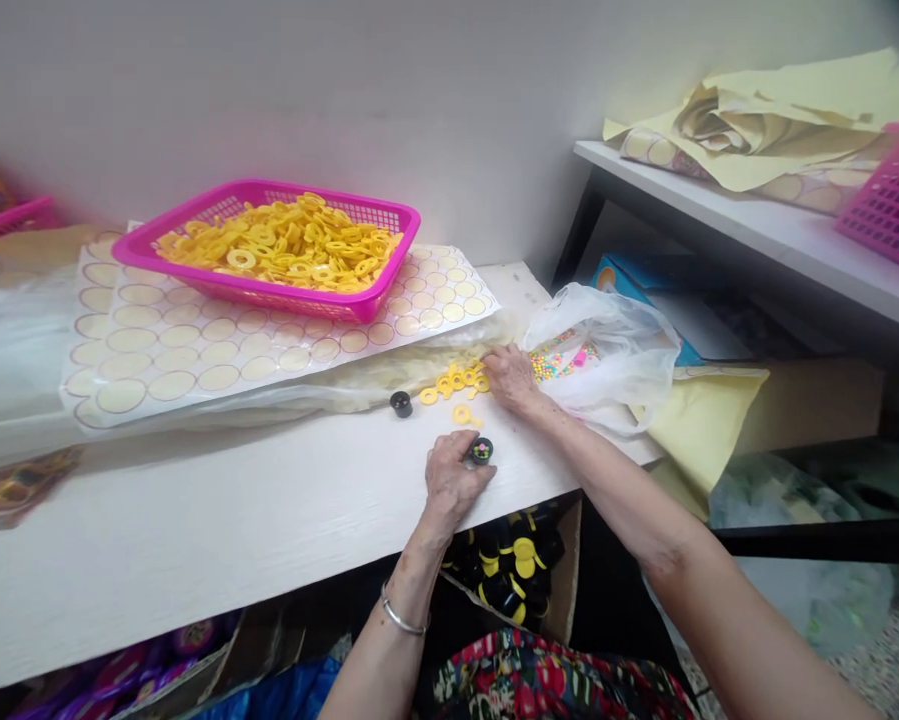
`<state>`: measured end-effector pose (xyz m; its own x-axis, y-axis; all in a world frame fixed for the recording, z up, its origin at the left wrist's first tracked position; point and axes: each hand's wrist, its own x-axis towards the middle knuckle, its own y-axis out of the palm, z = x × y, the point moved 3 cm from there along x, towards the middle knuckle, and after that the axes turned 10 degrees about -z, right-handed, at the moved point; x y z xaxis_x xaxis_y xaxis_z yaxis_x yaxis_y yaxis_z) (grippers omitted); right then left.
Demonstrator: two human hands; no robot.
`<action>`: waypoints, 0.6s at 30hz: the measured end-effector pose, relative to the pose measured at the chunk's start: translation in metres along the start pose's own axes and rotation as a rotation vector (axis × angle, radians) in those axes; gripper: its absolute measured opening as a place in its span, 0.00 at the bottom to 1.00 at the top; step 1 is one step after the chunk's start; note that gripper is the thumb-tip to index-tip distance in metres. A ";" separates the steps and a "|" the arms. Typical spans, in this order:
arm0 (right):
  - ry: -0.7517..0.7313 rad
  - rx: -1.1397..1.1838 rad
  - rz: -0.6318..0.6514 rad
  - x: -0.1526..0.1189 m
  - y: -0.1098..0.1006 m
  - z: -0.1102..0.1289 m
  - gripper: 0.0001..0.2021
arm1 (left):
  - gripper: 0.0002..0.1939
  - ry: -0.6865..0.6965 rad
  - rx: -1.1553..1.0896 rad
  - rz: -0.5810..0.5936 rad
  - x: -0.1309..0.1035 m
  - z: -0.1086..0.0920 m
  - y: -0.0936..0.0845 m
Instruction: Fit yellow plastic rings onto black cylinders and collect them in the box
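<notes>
My left hand [453, 478] is closed around a small black cup [482, 450] near the table's front edge; colourful little beads show inside its mouth. Farther forward, my right hand [510, 376] reaches to a loose group of yellow rings [456, 380], its fingertips at their right end. Whether those fingers pinch a ring is hidden. A single yellow ring [461, 414] lies just ahead of the cup. Another black cup [401, 403] stands to the left of the rings. Beside my right hand a clear plastic bag [606, 330] lies open, with many coloured beads [558, 362] in it.
A pink basket [269, 290] full of yellow rings rests on sheets of round stickers [216, 350]. Below the table edge, a cardboard box [569, 580] holds black cups with yellow tops. A higher white shelf [756, 235] stands at right, carrying yellow paper [794, 110] and another pink basket [891, 200].
</notes>
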<state>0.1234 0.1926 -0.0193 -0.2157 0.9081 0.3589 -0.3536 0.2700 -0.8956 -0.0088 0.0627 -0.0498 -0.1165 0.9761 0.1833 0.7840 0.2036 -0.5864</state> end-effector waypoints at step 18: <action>-0.091 0.622 -0.171 -0.156 -0.081 0.075 0.12 | 0.12 -0.481 -0.801 -0.017 -0.047 -0.043 -0.030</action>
<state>0.1174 0.0048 0.0167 -0.1762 0.8310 0.5277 -0.8447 0.1475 -0.5144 -0.0002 0.0071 -0.0067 -0.2313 0.9362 -0.2646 0.9457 0.2802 0.1650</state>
